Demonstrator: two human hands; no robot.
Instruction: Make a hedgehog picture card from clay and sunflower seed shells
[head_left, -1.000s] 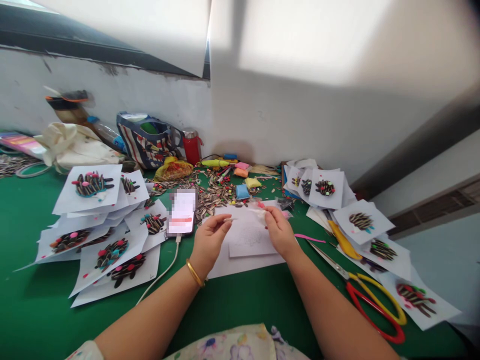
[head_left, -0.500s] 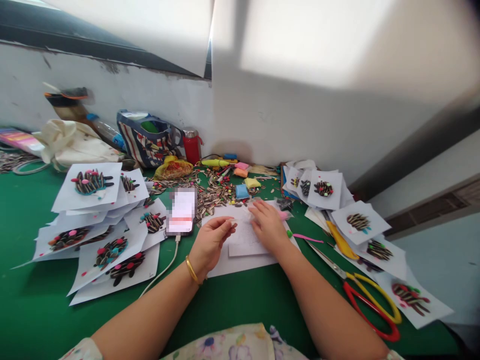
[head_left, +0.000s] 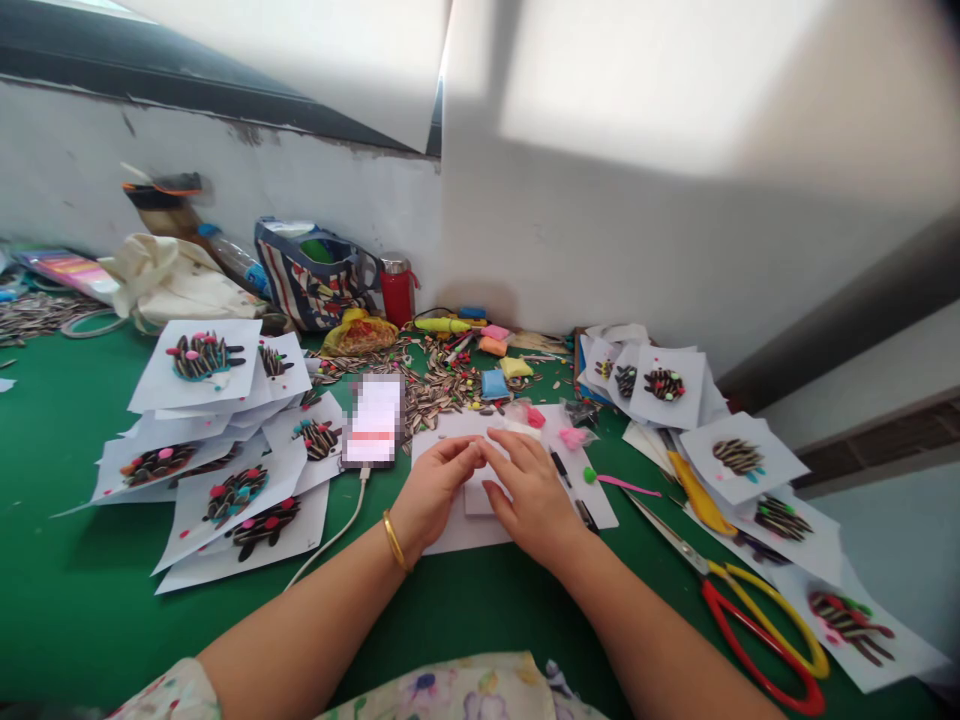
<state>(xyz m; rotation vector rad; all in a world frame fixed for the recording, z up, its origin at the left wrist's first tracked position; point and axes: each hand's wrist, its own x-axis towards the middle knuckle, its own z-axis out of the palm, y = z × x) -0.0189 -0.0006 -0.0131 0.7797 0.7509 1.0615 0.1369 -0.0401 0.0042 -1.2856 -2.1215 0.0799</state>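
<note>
My left hand (head_left: 439, 490) is closed in a pinch over the white paper; whatever sits between its fingertips is too small to make out. Beside it my right hand (head_left: 531, 492) has its fingers stretched and the thumb apart, the index fingertip close to or touching the left fingertips. Under both hands lie a small white card (head_left: 478, 502) and a larger white sheet (head_left: 604, 508). Just beyond the right hand are a bag with pink clay (head_left: 576, 437) and a red lump (head_left: 535, 417). A black pen (head_left: 559, 465) rests on the sheet.
Seed-hedgehog pictures (head_left: 217, 365) are stacked left, with more pictures (head_left: 739, 458) at right. A phone (head_left: 373, 430) on a cable, scattered sunflower seeds (head_left: 442, 385), clay packets (head_left: 494, 384), open scissors (head_left: 705, 565), a red flask (head_left: 397, 290) and a bag (head_left: 315, 275) surround the sheet.
My right hand has drawn back from the clay bags toward my left hand, so their fingertips now meet or nearly meet. The red lump and black pens have come into sight. The view has shifted slightly.
</note>
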